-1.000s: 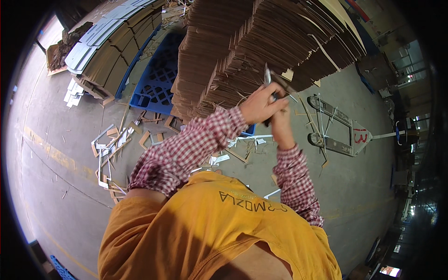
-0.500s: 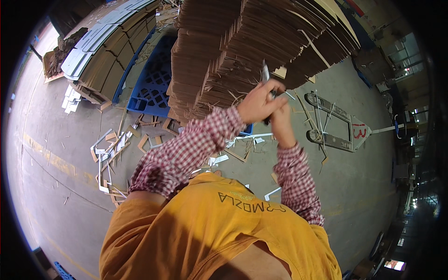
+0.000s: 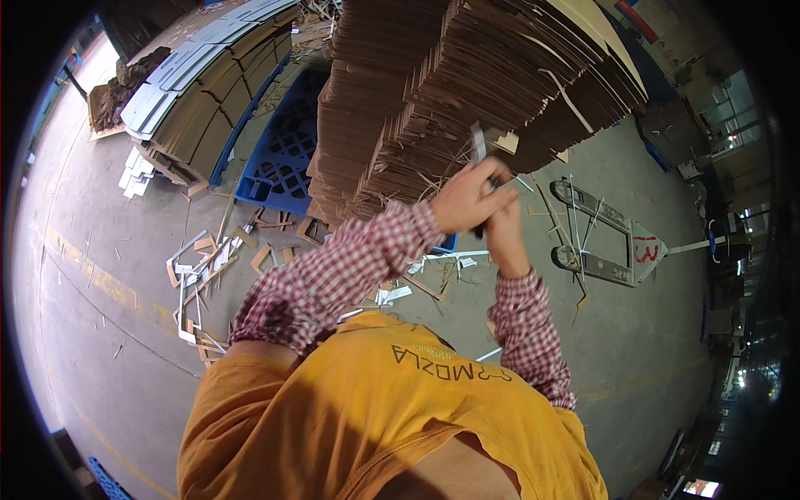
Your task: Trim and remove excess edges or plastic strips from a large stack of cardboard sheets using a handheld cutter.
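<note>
My left hand point(image 3: 468, 200) and my right hand point(image 3: 505, 227) are closed together around a dark-handled tool with a flat metal end point(image 3: 477, 142). The fingers cover most of the handle, and blur hides the tool's exact kind. Its metal end points away from me, against the near side of a tall stack of brown cardboard sheets point(image 3: 367, 108). Loose, ragged strips hang from the sheet edges around the tool. Just right of the metal end, a pale cardboard flap point(image 3: 506, 143) sticks out of the stack.
Cardboard offcuts point(image 3: 204, 275) litter the floor. A blue plastic pallet point(image 3: 267, 187) shows left of the stack, with another stack of white-topped cardboard point(image 3: 196, 108) beyond it. To the right lies a pallet jack point(image 3: 633, 250) with scraps across its forks.
The whole view has shifted slightly, so the stack and floor appear lower and farther right. Both hands keep their hold on the tool, which stays close to the same spot on the stack.
</note>
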The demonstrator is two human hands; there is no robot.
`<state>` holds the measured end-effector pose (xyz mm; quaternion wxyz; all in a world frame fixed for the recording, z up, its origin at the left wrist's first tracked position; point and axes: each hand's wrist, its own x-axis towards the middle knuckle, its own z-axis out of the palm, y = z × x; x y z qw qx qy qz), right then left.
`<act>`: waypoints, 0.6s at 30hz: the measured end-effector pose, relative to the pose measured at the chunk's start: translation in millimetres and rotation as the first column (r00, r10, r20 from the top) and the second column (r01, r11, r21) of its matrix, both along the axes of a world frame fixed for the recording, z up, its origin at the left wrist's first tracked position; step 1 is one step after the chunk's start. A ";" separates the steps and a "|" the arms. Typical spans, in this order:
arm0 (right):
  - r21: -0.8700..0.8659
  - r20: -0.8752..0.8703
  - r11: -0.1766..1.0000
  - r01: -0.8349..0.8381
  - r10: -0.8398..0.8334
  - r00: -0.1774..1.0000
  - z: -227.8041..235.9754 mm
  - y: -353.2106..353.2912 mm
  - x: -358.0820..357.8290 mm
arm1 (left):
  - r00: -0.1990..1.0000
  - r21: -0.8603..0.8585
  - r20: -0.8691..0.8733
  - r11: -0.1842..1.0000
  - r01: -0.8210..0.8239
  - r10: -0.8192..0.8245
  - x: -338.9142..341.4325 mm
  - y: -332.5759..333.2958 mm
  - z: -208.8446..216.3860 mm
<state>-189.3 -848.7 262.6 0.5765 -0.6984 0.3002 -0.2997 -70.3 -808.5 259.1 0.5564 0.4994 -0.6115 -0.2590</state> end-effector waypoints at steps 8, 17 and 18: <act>0.061 -0.139 0.978 -0.198 0.205 0.969 -15.7 9.4 -32.6 | 0.999 0.065 -0.005 0.997 0.040 -0.040 -9.0 36.1 -22.0; 0.047 -0.208 0.986 -0.162 0.168 0.964 -46.4 19.9 -11.6 | 0.985 0.375 -0.175 0.925 0.070 -0.003 -5.1 52.2 -48.2; 0.044 -0.207 0.984 -0.172 0.178 0.962 -58.6 20.5 -15.7 | 0.967 0.471 -0.254 0.869 0.152 -0.031 -10.6 63.5 -64.2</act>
